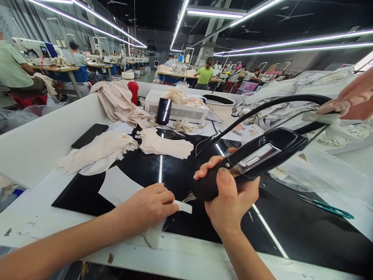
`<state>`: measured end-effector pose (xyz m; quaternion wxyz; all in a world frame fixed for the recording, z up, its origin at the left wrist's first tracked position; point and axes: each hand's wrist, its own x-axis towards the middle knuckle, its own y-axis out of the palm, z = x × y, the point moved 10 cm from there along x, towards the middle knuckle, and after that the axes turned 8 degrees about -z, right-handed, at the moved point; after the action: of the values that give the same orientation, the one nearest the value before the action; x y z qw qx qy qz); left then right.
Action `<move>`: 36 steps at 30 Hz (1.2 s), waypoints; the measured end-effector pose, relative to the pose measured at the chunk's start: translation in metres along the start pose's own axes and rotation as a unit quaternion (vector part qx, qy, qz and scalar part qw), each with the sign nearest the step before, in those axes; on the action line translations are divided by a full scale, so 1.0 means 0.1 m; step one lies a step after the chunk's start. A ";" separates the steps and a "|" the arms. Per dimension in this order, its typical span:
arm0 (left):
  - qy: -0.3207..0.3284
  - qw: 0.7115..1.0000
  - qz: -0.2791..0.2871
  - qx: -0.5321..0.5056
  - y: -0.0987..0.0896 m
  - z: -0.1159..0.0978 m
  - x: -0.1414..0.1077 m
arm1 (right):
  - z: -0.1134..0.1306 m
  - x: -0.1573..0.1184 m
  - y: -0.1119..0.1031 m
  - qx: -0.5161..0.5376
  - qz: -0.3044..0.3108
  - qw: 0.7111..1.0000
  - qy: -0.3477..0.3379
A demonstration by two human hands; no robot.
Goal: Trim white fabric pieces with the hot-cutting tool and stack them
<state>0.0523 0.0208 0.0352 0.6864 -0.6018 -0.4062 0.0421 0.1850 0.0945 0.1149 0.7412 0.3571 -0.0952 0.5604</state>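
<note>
My right hand [230,198] is wrapped round a black corded hand tool [253,155] with a silver lever on its side. Its narrow metal tip [189,197] points left and meets a small white strip [185,207]. Pinched between the thumb and fingers of my left hand [159,204] is that strip's other end. Beneath the left hand lies a white, curved sheet piece [119,186], partly covered by it. Whether strip and sheet are joined, I cannot tell. At upper right, another person's hand [355,97] touches the tool's black cable [279,99] near some whitish wrapping.
A glossy black mat [204,225] covers the worktop. Beige fabric stacks [166,144] and a dark phone [90,136] lie left of centre. A white vented box [180,109] with a propped phone [164,111] stands behind. Teal-handled scissors [326,206] and plastic bags [311,171] are at right.
</note>
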 end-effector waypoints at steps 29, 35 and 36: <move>-0.011 1.000 -0.006 -0.026 0.02 0.04 -0.04 | 0.10 -0.02 -0.06 0.022 0.003 1.000 0.000; -0.016 0.999 -0.010 -0.030 0.01 0.03 -0.04 | 0.06 -0.11 0.01 0.020 0.020 1.000 0.009; -0.016 0.999 -0.010 -0.029 0.00 0.03 -0.04 | 0.06 -0.11 0.02 0.022 0.021 0.999 0.009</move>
<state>0.0476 0.0212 0.0326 0.6624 -0.6166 -0.4242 0.0324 0.1811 0.0821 0.1140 0.7219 0.3662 -0.0840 0.5812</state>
